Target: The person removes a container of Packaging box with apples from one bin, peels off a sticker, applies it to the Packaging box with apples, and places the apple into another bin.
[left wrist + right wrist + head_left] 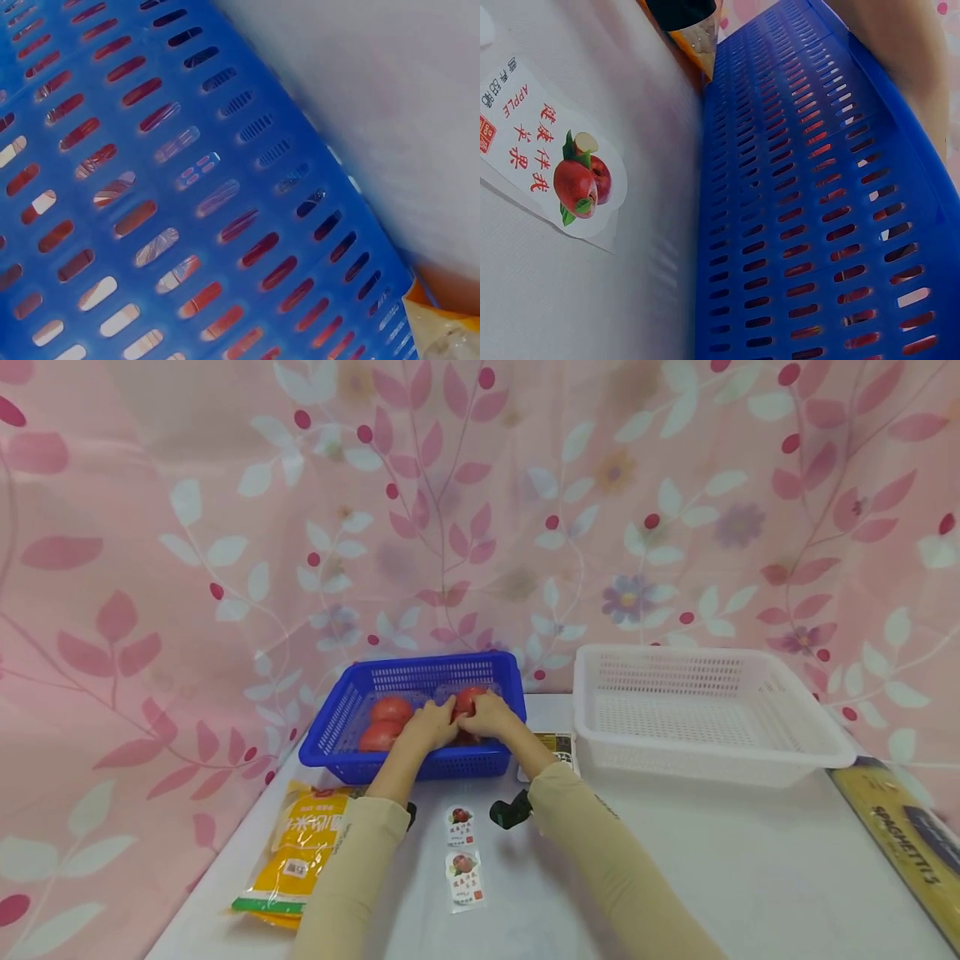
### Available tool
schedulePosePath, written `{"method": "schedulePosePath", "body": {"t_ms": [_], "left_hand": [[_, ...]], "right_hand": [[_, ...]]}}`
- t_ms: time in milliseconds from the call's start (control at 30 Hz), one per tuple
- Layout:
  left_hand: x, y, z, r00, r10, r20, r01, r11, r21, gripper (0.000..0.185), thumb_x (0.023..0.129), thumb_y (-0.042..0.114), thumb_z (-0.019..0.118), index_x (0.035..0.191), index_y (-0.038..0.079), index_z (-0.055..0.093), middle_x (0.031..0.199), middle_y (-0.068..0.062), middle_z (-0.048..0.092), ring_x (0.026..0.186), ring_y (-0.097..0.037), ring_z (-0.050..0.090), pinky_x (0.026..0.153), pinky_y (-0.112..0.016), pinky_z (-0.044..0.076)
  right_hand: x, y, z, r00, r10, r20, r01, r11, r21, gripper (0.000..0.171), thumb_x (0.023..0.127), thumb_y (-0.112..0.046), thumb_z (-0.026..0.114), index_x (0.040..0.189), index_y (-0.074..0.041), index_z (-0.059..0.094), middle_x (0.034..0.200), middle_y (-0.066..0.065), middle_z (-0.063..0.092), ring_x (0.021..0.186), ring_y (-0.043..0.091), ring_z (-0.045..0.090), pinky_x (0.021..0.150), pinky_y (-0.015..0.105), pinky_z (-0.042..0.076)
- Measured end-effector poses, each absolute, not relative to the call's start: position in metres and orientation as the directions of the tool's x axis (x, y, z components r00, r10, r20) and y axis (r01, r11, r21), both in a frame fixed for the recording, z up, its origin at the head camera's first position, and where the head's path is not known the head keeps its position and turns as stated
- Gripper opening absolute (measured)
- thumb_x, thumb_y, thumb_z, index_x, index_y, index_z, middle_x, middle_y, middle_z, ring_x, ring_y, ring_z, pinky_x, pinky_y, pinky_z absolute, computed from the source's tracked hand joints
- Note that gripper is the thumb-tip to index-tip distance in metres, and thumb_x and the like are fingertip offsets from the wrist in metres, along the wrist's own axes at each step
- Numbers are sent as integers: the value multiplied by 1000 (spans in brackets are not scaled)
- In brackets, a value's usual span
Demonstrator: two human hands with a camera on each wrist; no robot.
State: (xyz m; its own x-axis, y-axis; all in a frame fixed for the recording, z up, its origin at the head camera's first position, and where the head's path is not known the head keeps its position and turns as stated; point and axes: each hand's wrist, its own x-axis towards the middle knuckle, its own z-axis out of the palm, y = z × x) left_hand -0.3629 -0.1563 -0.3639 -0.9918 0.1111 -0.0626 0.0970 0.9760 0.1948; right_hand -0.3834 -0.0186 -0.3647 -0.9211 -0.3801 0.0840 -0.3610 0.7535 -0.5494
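Fruit point(382, 737) sits in the left basket point(476, 763). Another basket point(697, 762) stands to its right. Nearer, a bag point(302, 852) lies left of two stickers point(465, 870).

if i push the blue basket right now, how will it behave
The blue basket will probably stay stiff, since its slotted walls stand upright. The red fruit inside likely adds weight, and being round, may shift about.
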Motion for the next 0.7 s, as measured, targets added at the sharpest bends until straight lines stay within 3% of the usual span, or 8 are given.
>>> {"method": "schedulePosePath", "body": {"t_ms": [200, 500, 700], "left_hand": [[-364, -158, -365, -992, 113, -52, 99, 971, 216, 57, 98, 41, 31, 145, 10, 24, 138, -31, 31, 122, -48, 35, 96, -57, 33], [-367, -159, -364, -991, 89, -97, 58, 957, 286, 60, 97, 45, 31, 146, 11, 23, 142, -29, 26, 126, -47, 29, 97, -60, 29], [-368, -162, -365, -995, 68, -79, 39, 948, 316, 60, 97, 44, 32, 144, 7, 26, 140, -31, 27, 125, -46, 31, 97, -58, 30]], "right_hand": [[-384, -23, -368, -919, -387, 78, -370, 777, -510, 58, 85, -32, 49, 130, 3, 45, 138, 22, 39, 134, 37, 19, 102, 61, 19], [-384, -22, -365, -909, -413, 51, -385, 787, -482, 61, 84, -30, 45, 136, 2, 39, 145, 23, 25, 131, 41, 24, 102, 59, 20], [-386, -24, -368, -908, -416, 45, -382, 780, -496, 64, 87, -36, 45, 140, -3, 34, 146, 24, 20, 130, 44, 24, 103, 58, 21]]}}
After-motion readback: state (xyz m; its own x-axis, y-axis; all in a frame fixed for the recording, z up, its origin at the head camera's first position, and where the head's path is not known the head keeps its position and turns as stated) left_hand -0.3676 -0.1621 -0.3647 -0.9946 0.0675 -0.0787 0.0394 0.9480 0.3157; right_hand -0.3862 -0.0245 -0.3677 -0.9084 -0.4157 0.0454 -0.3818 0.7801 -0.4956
